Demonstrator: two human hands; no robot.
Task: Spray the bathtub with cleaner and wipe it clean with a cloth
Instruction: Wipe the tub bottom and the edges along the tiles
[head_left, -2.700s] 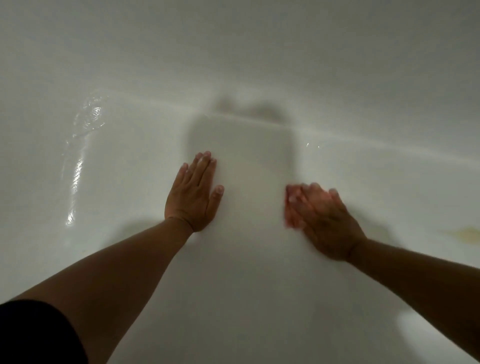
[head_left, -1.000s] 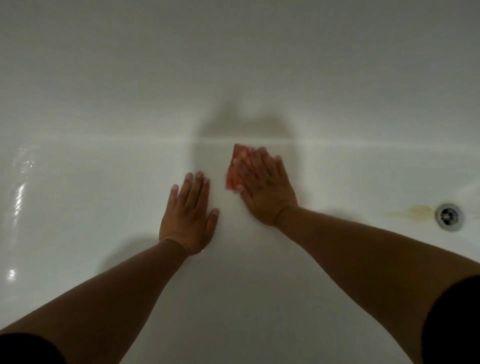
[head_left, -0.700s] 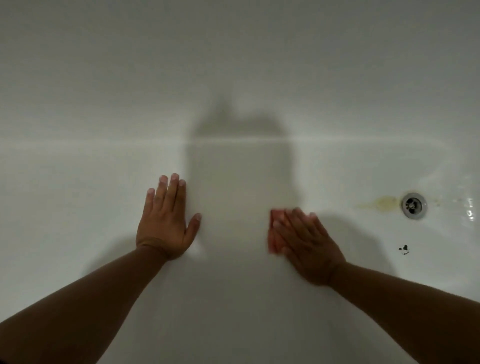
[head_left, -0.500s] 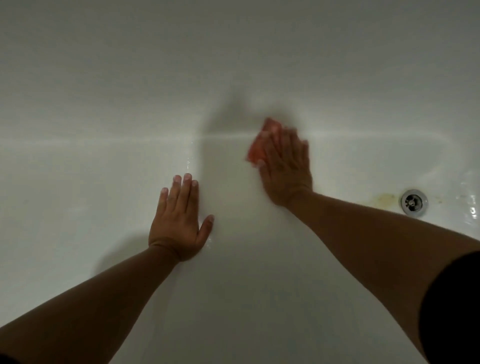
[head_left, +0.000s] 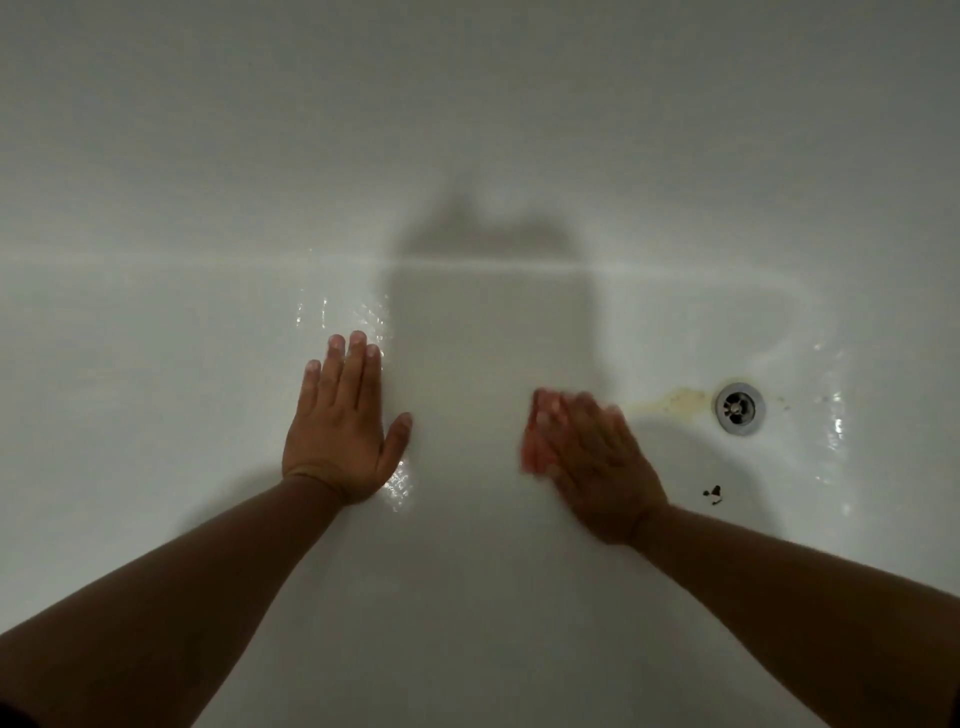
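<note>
I look down into a white bathtub (head_left: 156, 467) with a wet, glossy floor. My left hand (head_left: 345, 431) lies flat on the tub floor, fingers straight and together, thumb out to the right. My right hand (head_left: 597, 467) presses a small pink-orange cloth (head_left: 532, 447) flat against the floor; the hand is motion-blurred and covers most of the cloth, of which only the left edge shows. No spray bottle is in view.
A round metal drain (head_left: 739, 408) sits at the right, with a yellowish stain (head_left: 675, 402) trailing left of it. A few dark specks (head_left: 712, 494) lie just below. The far tub wall (head_left: 467, 130) rises behind the hands.
My right hand with the cloth has swept back down from the far wall's foot to the floor near the drain. The left hand has stayed flat on the tub floor.
</note>
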